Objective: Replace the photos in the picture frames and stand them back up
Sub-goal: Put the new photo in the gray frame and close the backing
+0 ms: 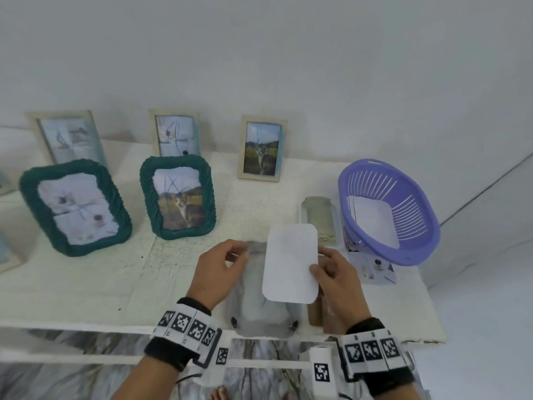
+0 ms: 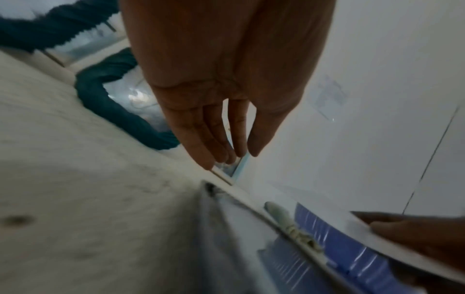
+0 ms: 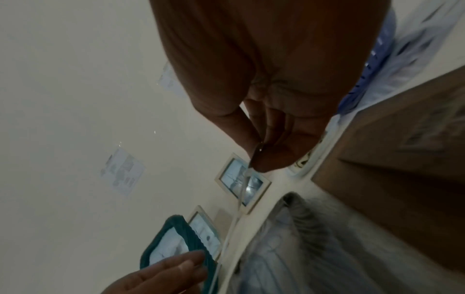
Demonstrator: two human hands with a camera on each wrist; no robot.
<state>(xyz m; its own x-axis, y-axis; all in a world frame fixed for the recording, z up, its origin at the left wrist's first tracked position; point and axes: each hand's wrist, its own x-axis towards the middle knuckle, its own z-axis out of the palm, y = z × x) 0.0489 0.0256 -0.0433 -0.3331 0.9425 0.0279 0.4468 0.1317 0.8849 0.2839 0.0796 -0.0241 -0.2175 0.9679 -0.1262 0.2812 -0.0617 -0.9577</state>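
Care was what the step seemed to need: the right hand [image 1: 331, 272] pinched the white-backed photo [image 1: 290, 262] above the face-down frame [image 1: 264, 310] at the worktop's [image 1: 86, 284] near edge, the relaxed left hand [image 1: 219, 269] hovering beside it to square corners.

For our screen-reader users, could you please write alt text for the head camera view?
The right hand pinches a white round-cornered photo card above a frame lying face down on the white table, the left hand beside it. Five framed photos stand behind; a purple plastic basket sits right.
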